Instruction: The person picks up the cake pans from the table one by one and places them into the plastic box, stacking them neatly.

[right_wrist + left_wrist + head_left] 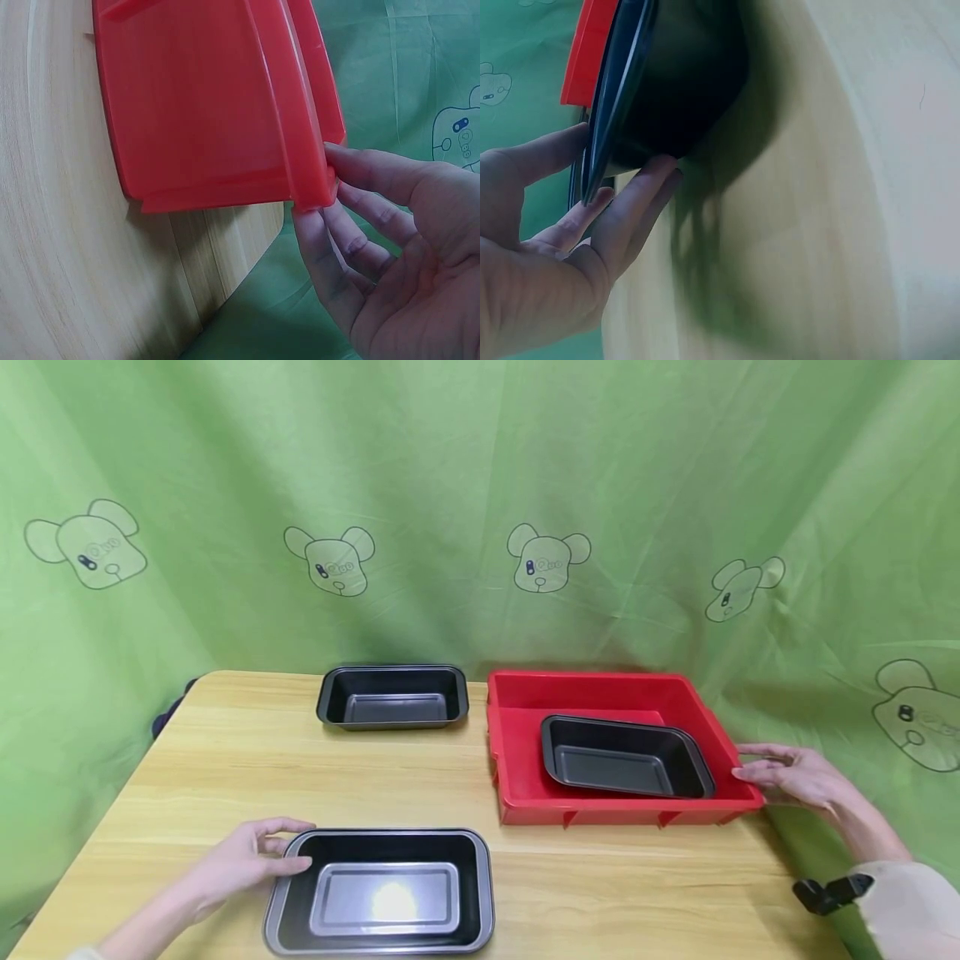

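Observation:
My left hand [243, 860] grips the left end of a dark metal loaf pan [382, 902] near the table's front. Its thumb lies over the rim, and in the left wrist view the other fingers [634, 206] reach under the pan's outer side. Whether this pan rests on the table cannot be told. On the right, my right hand [802, 777] holds the rim of a red plastic tray [592, 816] near its front right corner, thumb on top and fingers below. Inside that tray, a second loaf pan [615, 767] lies slightly askew.
A third loaf pan [393, 706] stands at the back of the wooden table [225, 760], left of the tray. Behind the table hangs a green curtain [442, 460] printed with bear heads, which also runs down past the table's right edge.

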The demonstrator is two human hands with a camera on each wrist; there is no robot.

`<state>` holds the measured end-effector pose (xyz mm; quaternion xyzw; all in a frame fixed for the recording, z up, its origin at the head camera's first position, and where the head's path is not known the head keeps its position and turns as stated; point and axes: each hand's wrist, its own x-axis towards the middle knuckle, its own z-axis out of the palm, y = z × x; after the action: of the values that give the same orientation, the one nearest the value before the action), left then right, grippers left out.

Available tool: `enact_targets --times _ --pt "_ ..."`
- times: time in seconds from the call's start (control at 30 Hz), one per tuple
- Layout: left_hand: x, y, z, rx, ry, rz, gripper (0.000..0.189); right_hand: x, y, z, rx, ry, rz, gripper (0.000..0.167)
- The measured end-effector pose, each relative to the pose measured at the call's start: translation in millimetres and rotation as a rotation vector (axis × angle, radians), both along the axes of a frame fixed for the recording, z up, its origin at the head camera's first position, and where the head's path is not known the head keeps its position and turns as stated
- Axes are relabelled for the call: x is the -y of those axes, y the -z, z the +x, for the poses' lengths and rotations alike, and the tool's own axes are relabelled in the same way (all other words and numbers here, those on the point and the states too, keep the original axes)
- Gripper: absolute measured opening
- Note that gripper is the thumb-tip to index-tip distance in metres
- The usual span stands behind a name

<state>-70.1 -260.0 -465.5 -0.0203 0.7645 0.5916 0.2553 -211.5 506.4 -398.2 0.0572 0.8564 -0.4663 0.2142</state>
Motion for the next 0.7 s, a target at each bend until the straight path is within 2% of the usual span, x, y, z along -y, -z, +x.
enact_targets --times 0.2,0.43,0.7 --pt "-1.0 5.8 2.6 0.026 0.019 0.099 0.066 0.2 1.4 0.7 -0.001 -0.004 -0.039 0.037" --pt "-2.2 6.9 5.3 0.013 0.011 0.099 0.061 1.7 1.0 1.1 0.013 0.008 -0.057 0.039" --pt "-1.9 8.7 5.0 0.008 0.021 0.138 0.059 1.0 0.6 0.5 0.021 0.012 -0.079 0.043"
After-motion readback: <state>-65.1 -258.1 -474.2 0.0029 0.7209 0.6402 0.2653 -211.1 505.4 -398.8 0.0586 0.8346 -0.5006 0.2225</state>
